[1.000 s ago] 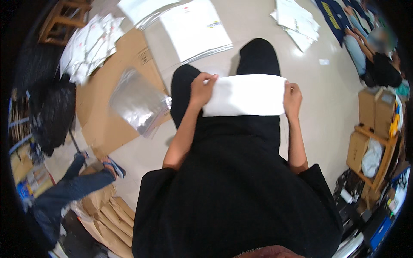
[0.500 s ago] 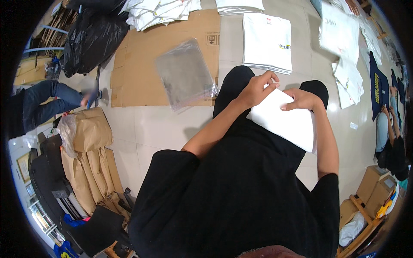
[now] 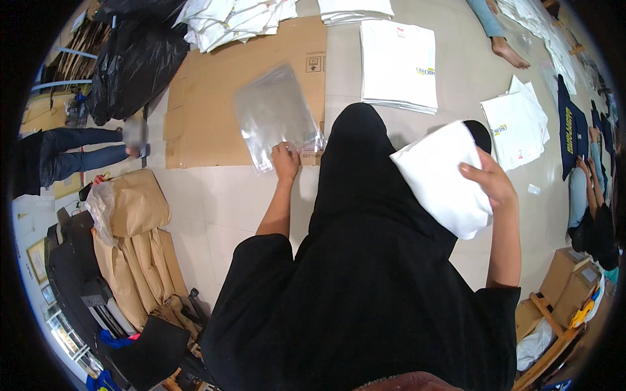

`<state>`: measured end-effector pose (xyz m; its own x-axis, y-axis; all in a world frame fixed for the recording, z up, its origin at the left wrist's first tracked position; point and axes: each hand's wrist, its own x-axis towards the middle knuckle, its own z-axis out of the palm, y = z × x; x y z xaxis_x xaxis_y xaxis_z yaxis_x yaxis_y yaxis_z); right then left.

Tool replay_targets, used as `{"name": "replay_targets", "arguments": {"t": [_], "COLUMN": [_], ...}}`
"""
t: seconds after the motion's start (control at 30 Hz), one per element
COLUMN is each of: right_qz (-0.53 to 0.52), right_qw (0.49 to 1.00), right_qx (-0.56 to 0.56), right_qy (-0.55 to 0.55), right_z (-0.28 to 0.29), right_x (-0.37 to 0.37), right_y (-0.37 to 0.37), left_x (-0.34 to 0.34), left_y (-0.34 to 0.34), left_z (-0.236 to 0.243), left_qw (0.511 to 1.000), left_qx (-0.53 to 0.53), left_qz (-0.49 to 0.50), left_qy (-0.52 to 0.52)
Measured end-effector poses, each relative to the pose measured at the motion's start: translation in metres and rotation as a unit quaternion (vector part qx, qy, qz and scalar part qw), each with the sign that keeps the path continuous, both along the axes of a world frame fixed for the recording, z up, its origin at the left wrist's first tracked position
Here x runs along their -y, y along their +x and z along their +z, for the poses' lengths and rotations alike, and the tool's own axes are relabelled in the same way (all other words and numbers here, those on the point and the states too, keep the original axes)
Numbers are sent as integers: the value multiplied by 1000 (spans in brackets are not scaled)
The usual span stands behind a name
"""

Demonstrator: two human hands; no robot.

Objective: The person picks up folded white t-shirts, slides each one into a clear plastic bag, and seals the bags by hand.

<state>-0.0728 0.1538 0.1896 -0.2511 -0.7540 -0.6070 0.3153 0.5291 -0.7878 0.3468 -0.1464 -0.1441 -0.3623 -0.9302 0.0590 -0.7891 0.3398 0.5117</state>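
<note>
My right hand (image 3: pixel 490 179) grips a folded white T-shirt (image 3: pixel 443 176) by its right side, thumb on top, above my right knee. The shirt is tilted and its lower edge bulges. To the left, my left hand (image 3: pixel 285 161) reaches down to a stack of clear plastic bags (image 3: pixel 274 111) on a flat cardboard sheet (image 3: pixel 202 124). Its fingers are bent and closed at the near edge of the bags; how many bags they pinch cannot be seen. Ahead of my knees lies a neat stack of folded white T-shirts (image 3: pixel 398 68).
More white shirts (image 3: pixel 238 23) are heaped at the far left, beside a black plastic bag (image 3: pixel 140 62). Loosely piled shirts (image 3: pixel 518 127) lie at the right, near another person's bare foot (image 3: pixel 510 53). Brown paper-wrapped bundles (image 3: pixel 140 205) stand at left; cardboard boxes (image 3: pixel 567 280) at right.
My left hand has left the folded shirt and moved left to the plastic bags. My right hand has lifted and tilted the shirt. At the far right, a shirt has come down onto the loose pile.
</note>
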Motion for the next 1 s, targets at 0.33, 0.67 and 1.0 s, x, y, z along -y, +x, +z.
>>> {"name": "replay_targets", "arguments": {"t": [0.33, 0.67, 1.0], "right_qz": [-356, -430, -429], "right_qw": [924, 888, 885], "right_qx": [34, -9, -1], "right_qy": [-137, -163, -182], "right_z": [21, 38, 43], "right_x": [-126, -155, -149], "right_y": [31, 40, 47], "left_x": [19, 41, 57], "left_y": [9, -15, -28], "left_z": [4, 17, 33], "left_qw": [993, 986, 982], "left_qx": [-1, -142, -11], "left_qz": [-116, -28, -92], "left_qy": [22, 84, 167]}}
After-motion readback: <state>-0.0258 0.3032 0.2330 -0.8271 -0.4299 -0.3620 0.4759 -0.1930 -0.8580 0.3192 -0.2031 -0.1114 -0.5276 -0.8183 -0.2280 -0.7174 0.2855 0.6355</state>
